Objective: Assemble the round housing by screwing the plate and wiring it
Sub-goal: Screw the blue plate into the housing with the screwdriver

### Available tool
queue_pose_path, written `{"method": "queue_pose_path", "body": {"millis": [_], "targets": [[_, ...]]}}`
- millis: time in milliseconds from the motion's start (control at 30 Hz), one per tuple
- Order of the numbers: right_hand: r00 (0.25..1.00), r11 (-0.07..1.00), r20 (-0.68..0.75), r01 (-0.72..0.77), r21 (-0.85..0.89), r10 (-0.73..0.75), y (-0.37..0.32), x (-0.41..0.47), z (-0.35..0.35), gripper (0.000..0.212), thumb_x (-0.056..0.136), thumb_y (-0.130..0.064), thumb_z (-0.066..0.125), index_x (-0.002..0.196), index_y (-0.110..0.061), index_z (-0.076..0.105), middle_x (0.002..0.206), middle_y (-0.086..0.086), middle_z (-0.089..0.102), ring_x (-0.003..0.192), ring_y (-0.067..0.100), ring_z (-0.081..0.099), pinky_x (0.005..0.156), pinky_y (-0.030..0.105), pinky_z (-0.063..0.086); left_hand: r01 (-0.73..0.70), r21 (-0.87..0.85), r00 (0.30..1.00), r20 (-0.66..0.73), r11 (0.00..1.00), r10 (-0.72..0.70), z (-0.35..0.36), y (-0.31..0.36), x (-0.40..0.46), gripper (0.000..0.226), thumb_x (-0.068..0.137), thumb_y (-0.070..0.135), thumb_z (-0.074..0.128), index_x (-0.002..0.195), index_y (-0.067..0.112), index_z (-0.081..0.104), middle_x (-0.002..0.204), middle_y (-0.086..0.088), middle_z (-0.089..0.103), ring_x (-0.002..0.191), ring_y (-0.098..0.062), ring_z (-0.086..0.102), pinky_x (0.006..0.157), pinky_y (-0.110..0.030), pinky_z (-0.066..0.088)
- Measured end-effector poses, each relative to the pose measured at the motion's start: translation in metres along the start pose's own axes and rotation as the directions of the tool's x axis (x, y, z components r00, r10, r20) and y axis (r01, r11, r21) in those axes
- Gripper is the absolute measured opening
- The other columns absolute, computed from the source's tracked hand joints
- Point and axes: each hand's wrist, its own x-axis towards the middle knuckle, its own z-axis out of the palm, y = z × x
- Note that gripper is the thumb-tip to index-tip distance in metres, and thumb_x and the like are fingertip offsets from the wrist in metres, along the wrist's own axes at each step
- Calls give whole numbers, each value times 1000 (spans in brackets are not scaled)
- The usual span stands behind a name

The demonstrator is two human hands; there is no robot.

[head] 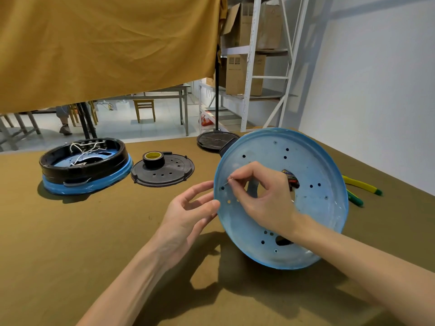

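A blue round housing stands tilted on its edge at the right of the table, its inner face with several holes turned to me. My left hand grips its left rim. My right hand is inside the dish and pinches a small screw by a hole near the left rim. Coloured wires show through the centre opening. A black plate with holes lies flat in the middle.
A second black-and-blue housing with white wires sits at the left. A tape roll rests on the black plate. Another black disc lies at the far edge. Yellow-green handled pliers lie at the right.
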Motion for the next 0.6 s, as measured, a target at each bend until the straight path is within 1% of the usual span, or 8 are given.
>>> {"method": "queue_pose_path", "body": {"millis": [67,200,267,333,400,500,600], "targets": [[1000,999,10,29,-18,-28,-1,-2,-1,4,90,-2,75,92,-3,71,87,2,72,79,10,69,67,29,57,-7,17,1000,17,1000,7,1,1,-1,43,76,6,81,116,21,75,123,-17,73,115,-30,70,90,-31,59],[998,997,7,60,-49,-59,1,-5,-2,4,90,-2,74,93,0,72,89,4,73,82,13,69,70,32,58,-16,36,1000,24,999,15,0,0,0,56,76,8,82,129,16,65,126,-15,71,120,-30,67,93,-33,58],[996,994,6,89,-67,-88,1,-6,-1,4,90,-1,74,93,-1,72,92,5,73,86,13,70,72,30,58,-16,41,1000,21,999,15,1,0,-1,58,76,9,83,130,16,64,127,-15,71,121,-30,67,94,-33,58],[991,989,20,133,-71,-132,0,-7,-1,3,91,-2,74,94,-3,72,94,5,74,90,11,70,77,25,58,-19,49,1000,7,999,18,2,-1,-1,59,75,10,83,131,17,64,125,-15,72,120,-29,67,94,-34,58],[988,985,44,148,-87,-145,0,-7,-1,4,91,-5,74,95,-3,72,94,5,74,90,9,70,80,21,57,-23,55,1000,-14,998,24,3,-2,-2,61,74,12,85,131,17,64,124,-14,73,118,-29,69,95,-34,58],[992,983,44,124,-137,-119,0,-7,-2,5,91,-5,75,94,-3,73,92,4,75,87,8,69,79,21,58,-8,61,998,-55,998,11,5,-5,-2,70,68,21,90,133,16,62,126,-11,72,120,-25,68,100,-39,56],[983,973,109,165,-163,-148,-2,-11,-4,9,92,-7,72,98,-2,73,95,8,75,92,11,68,83,20,57,46,82,993,-112,996,-36,12,-8,0,78,66,33,94,134,15,61,127,-6,72,121,-21,67,104,-43,54]]}}
